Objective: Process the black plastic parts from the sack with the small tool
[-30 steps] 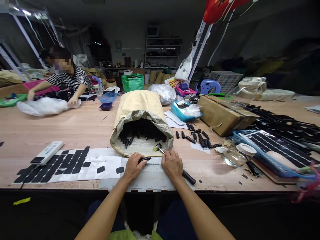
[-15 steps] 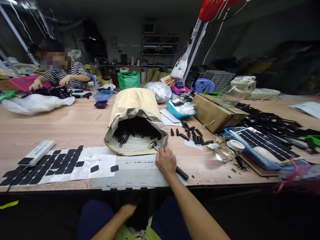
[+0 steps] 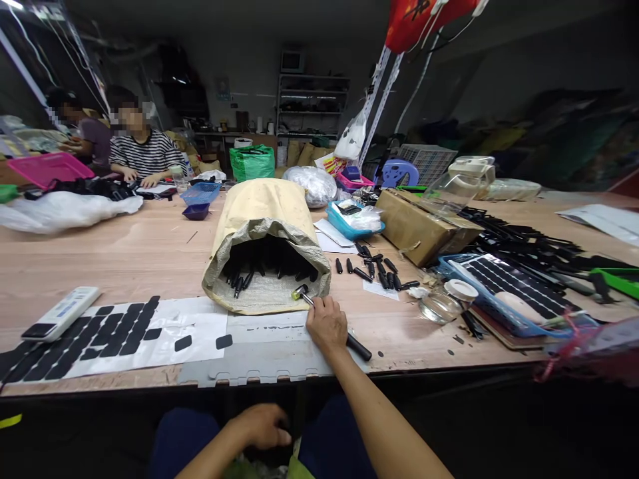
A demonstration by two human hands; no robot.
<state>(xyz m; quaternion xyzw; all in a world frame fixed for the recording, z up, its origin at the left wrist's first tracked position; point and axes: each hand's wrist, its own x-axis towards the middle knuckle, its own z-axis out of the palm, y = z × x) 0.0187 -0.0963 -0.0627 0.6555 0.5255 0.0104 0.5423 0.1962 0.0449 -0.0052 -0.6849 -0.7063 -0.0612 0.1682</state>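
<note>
My right hand (image 3: 327, 324) rests at the front of the table with its fingers closed around a small hammer (image 3: 360, 347). The hammer's yellowish-tipped head points to the sack mouth and its black handle sticks out to the right, over a grey mat (image 3: 249, 368). Just beyond lies a tan sack (image 3: 264, 199) on its side, mouth facing me, with black pen-like pieces (image 3: 239, 283) inside. Below the table edge, my left hand (image 3: 262, 426) hovers over my lap, thumb and fingers loosely curled but apart, with nothing visible in it.
Left of the mat are a white sheet with black stickers (image 3: 134, 326) and a white power strip (image 3: 62, 313). Loose black pieces (image 3: 382, 269), a cardboard box (image 3: 424, 226), a glass jar (image 3: 439, 306) and a blue tray (image 3: 499, 303) stand right. Co-workers (image 3: 150, 156) sit far left.
My left hand has come up from the dark below the table, now more in view. The view has shifted slightly; my right hand stays on the hammer.
</note>
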